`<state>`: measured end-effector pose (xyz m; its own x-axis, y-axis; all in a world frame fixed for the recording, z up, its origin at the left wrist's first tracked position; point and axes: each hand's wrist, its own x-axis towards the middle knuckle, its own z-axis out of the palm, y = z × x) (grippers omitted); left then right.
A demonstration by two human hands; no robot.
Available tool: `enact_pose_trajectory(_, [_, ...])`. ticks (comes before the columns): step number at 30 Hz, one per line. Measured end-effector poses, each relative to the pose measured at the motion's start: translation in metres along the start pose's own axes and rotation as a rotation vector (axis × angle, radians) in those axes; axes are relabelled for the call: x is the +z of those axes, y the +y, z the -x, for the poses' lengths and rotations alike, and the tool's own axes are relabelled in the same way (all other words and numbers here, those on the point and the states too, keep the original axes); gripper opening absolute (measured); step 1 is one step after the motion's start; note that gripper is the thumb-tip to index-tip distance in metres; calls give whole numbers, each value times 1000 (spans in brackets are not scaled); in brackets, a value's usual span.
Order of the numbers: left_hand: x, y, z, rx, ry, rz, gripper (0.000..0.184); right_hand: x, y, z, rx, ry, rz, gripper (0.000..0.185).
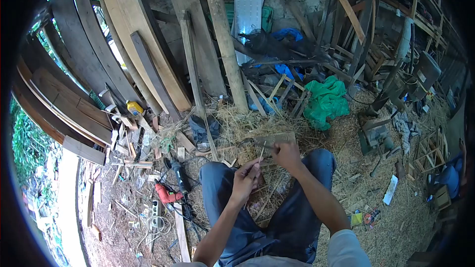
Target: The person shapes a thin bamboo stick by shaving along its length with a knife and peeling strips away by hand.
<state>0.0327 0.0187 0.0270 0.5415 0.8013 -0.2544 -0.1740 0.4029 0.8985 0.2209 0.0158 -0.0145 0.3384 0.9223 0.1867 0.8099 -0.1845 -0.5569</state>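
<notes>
My left hand (245, 178) is closed around a thin pale wooden stick (262, 152), which points up and away from me between my knees. My right hand (286, 156) grips what looks like a large knife, its handle hidden in my fist. The dark knife blade (258, 143) reaches leftward and crosses the upper end of the stick; whether the edge touches it I cannot tell. Just beyond the right hand, a flat piece of wood (285, 137) lies on the straw-covered ground.
To the left lie a red power drill (168, 194), a dark angle grinder (179, 175) and a power strip (156, 213) with tangled cable. Planks (133, 34) lean on the wall beside a pole (225, 39). Green plastic sheeting (326, 101) and scrap wood lie ahead right.
</notes>
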Motion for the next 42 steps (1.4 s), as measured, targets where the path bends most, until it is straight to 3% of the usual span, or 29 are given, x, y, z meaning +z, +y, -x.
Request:
enact_pose_trajectory(5, [2,1,1,-9,-27,-97,26,8,-3,-3,-36,-117,53,23])
enact_pose_trajectory(7, [2,2,7,-8,-53,-92,25,12,17,-18,215,39,194,26])
enact_pose_trajectory(9, [4,-1,18,123,-81,-345,24,-10,24,-31,250,68,172,28])
enact_pose_trajectory(11, [0,-3,14,156,-5,-375,24,-13,24,-31,279,98,148,30])
enact_pose_trajectory(13, [-8,-8,3,226,121,-477,24,-9,26,-22,66,102,-89,32])
enact_pose_trajectory(17, [-10,-23,-11,324,159,-577,24,26,18,-4,-79,101,-82,30])
enact_pose_trajectory(20, [0,-21,-7,361,160,-649,23,22,9,-8,-117,-37,94,29])
enact_pose_trajectory(22, [-2,-16,-3,304,83,-553,23,17,13,-16,78,72,201,25])
enact_pose_trajectory(25, [7,-8,6,242,15,-430,24,-8,25,-34,257,28,153,22])
enact_pose_trajectory(29, [-3,-11,-3,187,101,-384,25,-7,14,-18,101,69,-28,21])
enact_pose_trajectory(31, [-2,-14,-5,165,94,-318,25,1,5,-1,-119,-40,-96,22])
enact_pose_trajectory(38, [0,-9,-6,74,64,-241,25,1,6,-19,114,-119,232,27])
enact_pose_trajectory(40, [3,-1,8,24,-48,-233,25,0,25,-28,343,45,263,26])
enact_pose_trajectory(42, [2,0,16,0,-33,-181,25,-16,19,-26,287,59,206,23])
